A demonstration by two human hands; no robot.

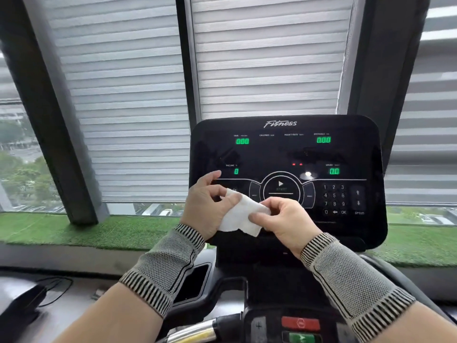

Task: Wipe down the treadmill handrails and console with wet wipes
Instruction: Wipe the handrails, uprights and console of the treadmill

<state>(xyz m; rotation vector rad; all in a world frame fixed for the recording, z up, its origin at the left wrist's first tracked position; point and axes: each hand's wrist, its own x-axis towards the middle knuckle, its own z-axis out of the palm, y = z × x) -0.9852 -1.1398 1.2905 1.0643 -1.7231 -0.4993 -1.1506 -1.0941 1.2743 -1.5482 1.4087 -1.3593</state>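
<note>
Both hands hold a white wipe (pixel 243 212) in front of the lower left of the console (pixel 286 154). The left hand (pixel 210 201) pinches its left edge, the right hand (pixel 279 217) pinches its right end, and the wipe hangs folded between them, covering part of the panel's left buttons. Both forearms wear striped knit sleeves (pixel 163 266).

Behind the console are blinds (pixel 128 107), dark window posts (pixel 49 120) and a strip of green turf (pixel 74 231) on the sill. Below the hands sit a red button (pixel 300 323) above a green one (pixel 303 337), and a chrome handrail (pixel 190 332) to their left. A dark box with a cable (pixel 24 300) lies at lower left.

The console reads "Fitness" on top, with TIME, CALORIES, HEART RATE, DISTANCE, INCLINE and SPEED. Green digits show 0.00, 0.00, 0 and 0.0. A keypad (pixel 333 199) has 0–9 and OK.
</note>
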